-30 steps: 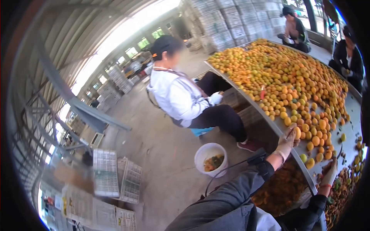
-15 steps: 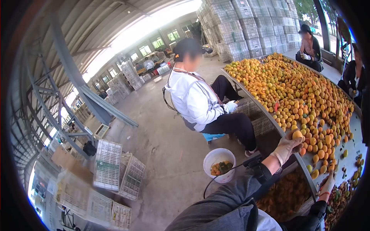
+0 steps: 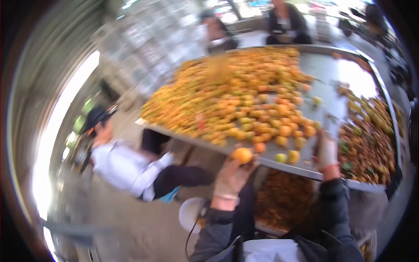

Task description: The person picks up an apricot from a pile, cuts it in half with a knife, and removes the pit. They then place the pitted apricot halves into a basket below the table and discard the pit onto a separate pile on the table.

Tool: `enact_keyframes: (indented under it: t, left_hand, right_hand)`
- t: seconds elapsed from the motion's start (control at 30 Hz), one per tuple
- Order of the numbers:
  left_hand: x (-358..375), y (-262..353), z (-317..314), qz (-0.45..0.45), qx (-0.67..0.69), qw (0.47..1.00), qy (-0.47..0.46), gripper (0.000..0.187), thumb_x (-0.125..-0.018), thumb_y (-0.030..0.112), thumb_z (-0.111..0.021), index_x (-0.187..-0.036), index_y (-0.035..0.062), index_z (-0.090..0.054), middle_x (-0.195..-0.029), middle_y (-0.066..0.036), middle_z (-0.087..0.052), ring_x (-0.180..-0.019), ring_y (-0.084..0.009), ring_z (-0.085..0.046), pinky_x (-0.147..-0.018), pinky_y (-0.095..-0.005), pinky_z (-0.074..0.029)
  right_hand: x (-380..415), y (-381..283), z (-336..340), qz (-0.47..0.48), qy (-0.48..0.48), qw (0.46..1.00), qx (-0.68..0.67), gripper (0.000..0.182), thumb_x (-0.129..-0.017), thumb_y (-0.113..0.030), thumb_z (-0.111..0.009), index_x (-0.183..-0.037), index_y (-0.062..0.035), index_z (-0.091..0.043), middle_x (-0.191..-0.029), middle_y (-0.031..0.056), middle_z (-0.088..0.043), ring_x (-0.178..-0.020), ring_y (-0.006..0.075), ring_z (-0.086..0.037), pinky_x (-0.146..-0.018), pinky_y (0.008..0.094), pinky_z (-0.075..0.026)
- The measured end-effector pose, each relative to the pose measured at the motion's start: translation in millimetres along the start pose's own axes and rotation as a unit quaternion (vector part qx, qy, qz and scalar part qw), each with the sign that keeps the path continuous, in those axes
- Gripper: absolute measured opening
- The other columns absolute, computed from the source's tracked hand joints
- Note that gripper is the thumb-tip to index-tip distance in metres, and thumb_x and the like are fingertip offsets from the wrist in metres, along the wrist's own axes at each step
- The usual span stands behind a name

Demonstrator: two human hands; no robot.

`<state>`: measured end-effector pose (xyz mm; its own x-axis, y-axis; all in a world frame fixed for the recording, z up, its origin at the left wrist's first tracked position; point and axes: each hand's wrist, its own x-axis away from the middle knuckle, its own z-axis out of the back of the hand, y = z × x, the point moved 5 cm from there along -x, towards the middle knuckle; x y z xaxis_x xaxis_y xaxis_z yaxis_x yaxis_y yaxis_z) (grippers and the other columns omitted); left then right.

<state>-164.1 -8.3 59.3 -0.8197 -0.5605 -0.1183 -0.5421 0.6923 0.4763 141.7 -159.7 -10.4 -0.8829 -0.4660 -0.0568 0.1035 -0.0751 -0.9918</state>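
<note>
My left hand point(image 3: 230, 178), in a pale glove, is closed around an orange apricot point(image 3: 242, 155) just off the near edge of the metal table point(image 3: 321, 72). Gloved as well, my right hand point(image 3: 327, 150) is over the table's near edge, right of the loose apricots; motion blur hides its fingers and anything in them. A broad heap of apricots point(image 3: 262, 100) spreads over the table in front of both hands. To the right of my right hand lies a pile of brown stones point(image 3: 364, 150) mixed with some greenish fruit.
Below the table edge, between my arms, is a container of brownish-orange fruit pieces point(image 3: 283, 201). A white bucket point(image 3: 190, 214) stands on the floor by my left arm. One person in white point(image 3: 126, 168) sits at the left; two others sit beyond the table. Stacked crates point(image 3: 139, 48) rise behind.
My view has swung right, and the scene is blurred. My left hand still holds the apricot. My right hand has moved from beside the stone pile to the table's near edge.
</note>
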Motion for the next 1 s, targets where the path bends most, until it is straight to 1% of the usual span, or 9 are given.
enact_keyframes:
  t: [0.03, 0.07, 0.13, 0.17, 0.33, 0.53, 0.63, 0.77, 1.0]
  left_hand:
    - [-11.1, -7.8, -18.3, -0.002, -0.006, 1.0, -0.003, 0.041, -0.09, 0.006, -0.06, -0.13, 0.0082, -0.054, -0.131, -0.02, -0.054, -0.117, -0.0382, -0.055, -0.101, -0.0494, -0.046]
    - [-21.9, -16.7, -14.1, 0.021, 0.03, 0.999, 0.015, 0.041, -0.09, 0.007, -0.061, -0.13, 0.0075, -0.054, -0.132, -0.021, -0.052, -0.117, -0.0383, -0.055, -0.102, -0.0491, -0.046]
    - [-42.3, -32.0, 0.3, 0.033, -0.01, 0.999, 0.022, 0.039, -0.091, 0.01, -0.061, -0.129, 0.0068, -0.055, -0.13, -0.02, -0.054, -0.118, -0.038, -0.055, -0.103, -0.0488, -0.046]
    - [-47.9, -40.7, 6.7, 0.047, -0.005, 0.999, 0.017, 0.039, -0.091, 0.01, -0.061, -0.129, 0.0068, -0.055, -0.13, -0.02, -0.054, -0.118, -0.038, -0.055, -0.103, -0.0488, -0.046]
    - [-95.8, -74.7, 11.4, 0.113, 0.072, 0.991, 0.006, 0.04, -0.094, 0.02, -0.06, -0.131, 0.0071, -0.051, -0.126, -0.018, -0.057, -0.116, -0.0323, -0.057, -0.102, -0.0463, -0.046]
    - [-132.3, -97.3, 14.3, 0.116, 0.015, 0.993, -0.009, 0.047, -0.094, 0.028, -0.059, -0.133, 0.0042, -0.047, -0.127, -0.017, -0.056, -0.11, -0.0303, -0.059, -0.096, -0.0447, -0.049]
    - [-138.3, -101.2, 29.3, 0.109, -0.045, 0.992, 0.034, 0.046, -0.095, 0.031, -0.057, -0.129, 0.0015, -0.051, -0.125, -0.016, -0.057, -0.109, -0.031, -0.059, -0.092, -0.0455, -0.051]
    - [-141.4, -106.9, 28.8, 0.115, -0.073, 0.991, -0.005, 0.052, -0.097, 0.03, -0.054, -0.137, -0.0007, -0.041, -0.127, -0.016, -0.055, -0.111, -0.0253, -0.057, -0.095, -0.0374, -0.047]
    - [-135.0, -93.3, 28.6, 0.091, -0.147, 0.985, -0.002, 0.052, -0.098, 0.03, -0.053, -0.137, -0.0022, -0.042, -0.125, -0.015, -0.057, -0.109, -0.0229, -0.058, -0.095, -0.0343, -0.047]
  right_hand:
    - [-4.8, 16.6, -5.6, 0.021, -0.01, 0.998, -0.052, 0.029, -0.093, -0.038, -0.053, -0.079, -0.0119, -0.057, -0.056, -0.0013, -0.046, -0.043, 0.0103, -0.045, -0.038, 0.0283, -0.034]
    - [7.8, -18.4, -9.4, 0.135, 0.008, 0.989, -0.057, 0.026, -0.093, -0.033, -0.054, -0.08, -0.0108, -0.057, -0.054, -0.0011, -0.047, -0.039, 0.0105, -0.044, -0.036, 0.027, -0.033]
    - [26.0, -52.8, -17.5, -0.077, -0.045, 0.976, -0.199, 0.02, -0.092, -0.027, -0.057, -0.087, -0.0074, -0.056, -0.052, -0.0005, -0.049, -0.037, 0.0108, -0.045, -0.035, 0.0261, -0.034]
    - [36.1, -70.3, -19.4, -0.112, -0.075, 0.973, -0.186, 0.02, -0.092, -0.025, -0.056, -0.097, -0.0057, -0.057, -0.056, -0.0016, -0.05, -0.038, 0.0105, -0.046, -0.036, 0.0255, -0.036]
    - [43.7, -66.7, -39.1, -0.056, -0.122, 0.984, -0.114, 0.013, -0.085, -0.015, -0.066, -0.089, -0.0021, -0.066, -0.07, -0.0024, -0.059, -0.06, 0.0028, -0.05, -0.052, 0.0204, -0.041]
    - [40.2, -73.7, -51.0, -0.047, -0.164, 0.983, 0.065, 0.026, -0.084, -0.023, -0.07, -0.1, -0.0026, -0.064, -0.07, 0.0086, -0.063, -0.062, 0.0138, -0.059, -0.059, 0.0299, -0.048]
    - [39.8, -74.1, -60.0, 0.02, -0.166, 0.973, 0.159, 0.033, -0.084, -0.03, -0.07, -0.103, -0.0049, -0.062, -0.072, 0.0148, -0.064, -0.066, 0.0308, -0.065, -0.06, 0.0375, -0.049]
    - [36.3, -65.4, -69.1, 0.028, -0.159, 0.962, 0.22, 0.032, -0.084, -0.03, -0.069, -0.105, -0.0073, -0.061, -0.071, 0.0144, -0.064, -0.066, 0.0333, -0.065, -0.059, 0.0391, -0.05]
    - [41.1, -57.7, -84.5, 0.055, -0.151, 0.945, 0.286, 0.032, -0.085, -0.027, -0.067, -0.112, -0.0103, -0.059, -0.073, 0.0147, -0.065, -0.067, 0.0354, -0.065, -0.059, 0.0418, -0.05]
